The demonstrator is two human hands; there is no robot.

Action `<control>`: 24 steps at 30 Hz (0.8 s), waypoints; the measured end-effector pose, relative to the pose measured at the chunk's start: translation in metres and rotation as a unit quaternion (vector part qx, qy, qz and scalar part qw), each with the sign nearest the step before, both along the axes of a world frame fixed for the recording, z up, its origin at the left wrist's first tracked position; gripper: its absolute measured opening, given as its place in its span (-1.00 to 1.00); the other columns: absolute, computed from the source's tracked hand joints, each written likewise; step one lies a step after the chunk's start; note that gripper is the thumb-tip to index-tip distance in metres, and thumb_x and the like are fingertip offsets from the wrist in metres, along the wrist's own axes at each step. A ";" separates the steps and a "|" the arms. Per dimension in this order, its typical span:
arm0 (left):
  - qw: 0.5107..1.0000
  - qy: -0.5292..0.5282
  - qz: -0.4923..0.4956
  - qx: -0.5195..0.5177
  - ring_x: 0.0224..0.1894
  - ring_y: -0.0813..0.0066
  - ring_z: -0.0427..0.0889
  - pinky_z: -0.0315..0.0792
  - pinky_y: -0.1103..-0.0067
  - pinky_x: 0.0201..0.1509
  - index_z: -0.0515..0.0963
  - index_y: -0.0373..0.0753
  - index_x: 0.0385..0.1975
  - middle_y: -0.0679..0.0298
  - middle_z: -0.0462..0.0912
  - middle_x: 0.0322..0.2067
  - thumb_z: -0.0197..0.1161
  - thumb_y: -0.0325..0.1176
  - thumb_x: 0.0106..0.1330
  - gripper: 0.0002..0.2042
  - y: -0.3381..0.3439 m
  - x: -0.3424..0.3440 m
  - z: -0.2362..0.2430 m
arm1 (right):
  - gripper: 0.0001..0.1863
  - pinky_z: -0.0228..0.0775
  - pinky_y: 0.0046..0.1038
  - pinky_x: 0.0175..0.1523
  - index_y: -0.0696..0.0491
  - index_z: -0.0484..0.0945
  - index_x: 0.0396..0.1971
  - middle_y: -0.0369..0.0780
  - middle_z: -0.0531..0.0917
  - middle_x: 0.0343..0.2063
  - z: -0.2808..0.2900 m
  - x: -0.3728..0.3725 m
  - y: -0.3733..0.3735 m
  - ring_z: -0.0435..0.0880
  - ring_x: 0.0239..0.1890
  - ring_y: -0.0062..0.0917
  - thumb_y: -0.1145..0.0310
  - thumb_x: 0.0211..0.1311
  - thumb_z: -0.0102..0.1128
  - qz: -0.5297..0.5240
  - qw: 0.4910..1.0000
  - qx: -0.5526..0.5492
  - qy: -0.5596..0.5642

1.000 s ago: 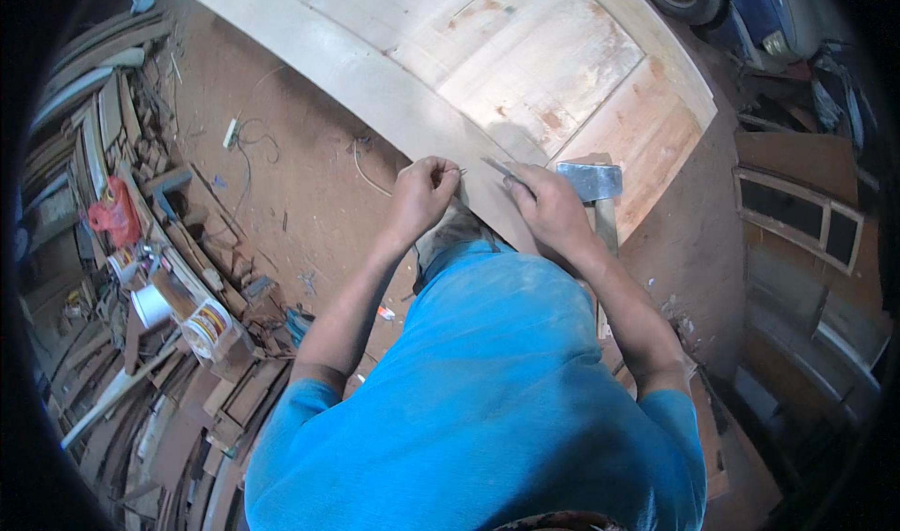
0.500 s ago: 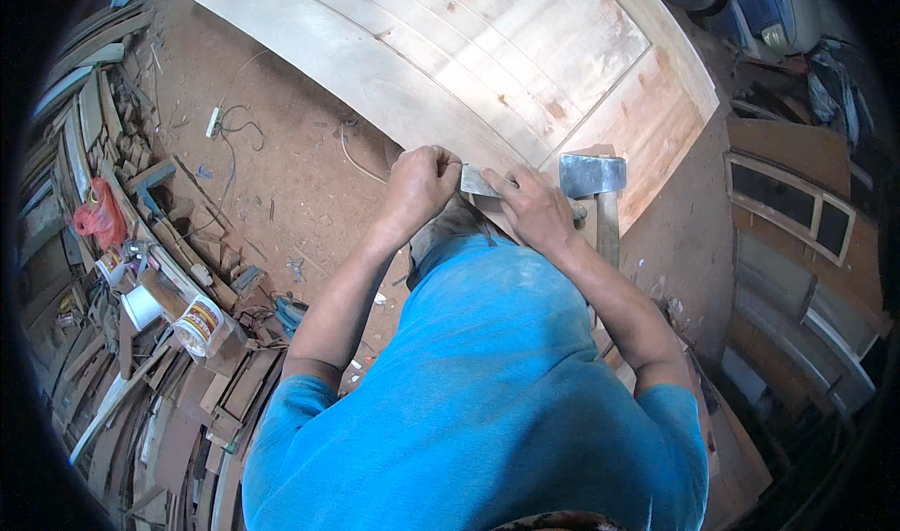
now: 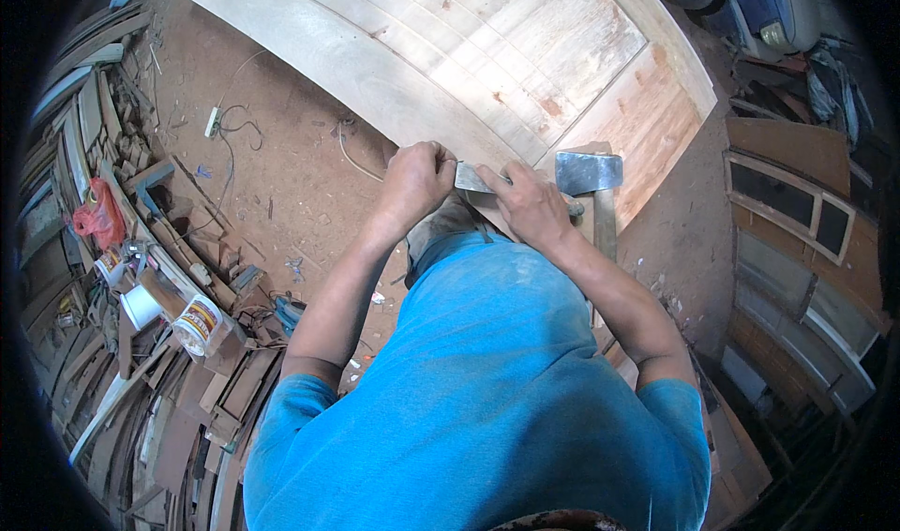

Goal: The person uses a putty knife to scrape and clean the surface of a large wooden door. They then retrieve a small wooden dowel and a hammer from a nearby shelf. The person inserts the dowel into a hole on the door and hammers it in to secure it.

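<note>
Holding flat grey metal blade [image 3: 472,178] in right hand [image 3: 532,208], pinching narrowly with left hand [image 3: 419,182], cannot tell on what, near grey-headed, wooden-handled axe [image 3: 589,172] partly on pale wooden panel [image 3: 441,81]

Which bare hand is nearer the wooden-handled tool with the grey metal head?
The bare right hand, beside that tool; the bare left hand is beyond the flat grey metal blade.

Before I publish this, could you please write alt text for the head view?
Right hand holds a flat metal blade, its end near the left hand, by a pale wooden panel. A metal-headed tool rests on the panel; scrap wood lies at left.
</note>
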State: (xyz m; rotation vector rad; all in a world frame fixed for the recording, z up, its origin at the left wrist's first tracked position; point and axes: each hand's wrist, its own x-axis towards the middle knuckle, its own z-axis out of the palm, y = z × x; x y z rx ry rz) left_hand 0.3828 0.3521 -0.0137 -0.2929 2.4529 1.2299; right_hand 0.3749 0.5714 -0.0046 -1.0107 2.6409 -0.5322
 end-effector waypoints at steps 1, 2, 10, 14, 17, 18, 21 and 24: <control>1.000 -0.005 0.001 -0.002 -0.26 -0.01 0.77 0.60 0.28 -0.11 0.70 -0.46 -0.31 -0.15 0.73 -0.37 0.26 -0.34 0.28 -0.75 0.000 0.000 0.001 | -0.54 0.53 -0.17 -0.25 -0.10 0.57 0.14 -0.16 0.51 -0.37 0.000 0.000 0.000 0.64 -0.32 -0.22 0.51 0.22 0.11 0.000 1.000 -0.001 -0.001; 1.000 -0.011 0.001 -0.004 -0.26 -0.01 0.77 0.60 0.28 -0.11 0.70 -0.46 -0.31 -0.15 0.73 -0.37 0.26 -0.34 0.28 -0.75 0.000 -0.001 0.002 | -0.54 0.53 -0.17 -0.25 -0.10 0.57 0.14 -0.16 0.51 -0.37 0.000 0.000 0.000 0.64 -0.32 -0.22 0.51 0.23 0.11 0.000 1.000 -0.001 0.000; 1.000 -0.025 -0.005 -0.005 -0.27 0.01 0.77 0.60 0.29 -0.12 0.69 -0.46 -0.31 -0.15 0.73 -0.38 0.26 -0.33 0.27 -0.74 0.000 -0.004 0.004 | -0.55 0.53 -0.17 -0.25 -0.09 0.56 0.14 -0.15 0.51 -0.37 -0.001 -0.001 0.002 0.64 -0.31 -0.22 0.51 0.24 0.11 -0.003 1.000 -0.012 -0.002; 0.999 -0.038 -0.004 0.010 -0.31 0.06 0.77 0.59 0.31 -0.15 0.69 -0.47 -0.32 -0.13 0.73 -0.41 0.25 -0.33 0.28 -0.74 -0.001 -0.006 0.007 | -0.55 0.53 -0.17 -0.25 -0.09 0.56 0.14 -0.16 0.51 -0.37 -0.002 -0.001 0.004 0.64 -0.30 -0.22 0.50 0.24 0.11 -0.004 1.000 0.000 -0.008; 0.999 -0.044 -0.006 0.010 -0.33 0.09 0.76 0.59 0.31 -0.16 0.68 -0.47 -0.32 -0.11 0.73 -0.44 0.25 -0.33 0.28 -0.74 -0.001 -0.007 0.012 | -0.54 0.53 -0.17 -0.25 -0.10 0.55 0.15 -0.16 0.51 -0.36 -0.002 -0.001 0.004 0.64 -0.30 -0.22 0.50 0.24 0.11 -0.002 1.000 0.007 -0.011; 0.999 -0.043 -0.007 0.008 -0.34 0.10 0.76 0.59 0.31 -0.16 0.68 -0.47 -0.33 -0.10 0.72 -0.44 0.25 -0.33 0.28 -0.74 0.000 -0.007 0.013 | -0.54 0.54 -0.17 -0.26 -0.10 0.55 0.16 -0.16 0.51 -0.36 -0.003 -0.001 0.005 0.64 -0.29 -0.22 0.50 0.24 0.11 0.000 1.000 0.008 -0.011; 0.999 -0.034 -0.013 0.004 -0.34 0.09 0.76 0.59 0.30 -0.16 0.68 -0.46 -0.33 -0.11 0.72 -0.43 0.26 -0.33 0.28 -0.75 -0.001 -0.007 0.011 | -0.55 0.53 -0.16 -0.26 -0.08 0.54 0.15 -0.16 0.52 -0.36 -0.001 -0.001 0.003 0.65 -0.30 -0.23 0.49 0.24 0.12 0.000 1.000 0.012 -0.006; 0.999 -0.044 -0.011 -0.008 -0.30 0.08 0.77 0.59 0.31 -0.13 0.68 -0.45 -0.32 -0.12 0.73 -0.40 0.27 -0.34 0.29 -0.76 0.001 -0.007 0.010 | -0.60 0.55 -0.18 -0.28 -0.03 0.55 0.09 -0.17 0.54 -0.37 0.013 -0.008 -0.003 0.68 -0.31 -0.24 0.48 0.22 0.14 0.010 1.000 0.028 -0.005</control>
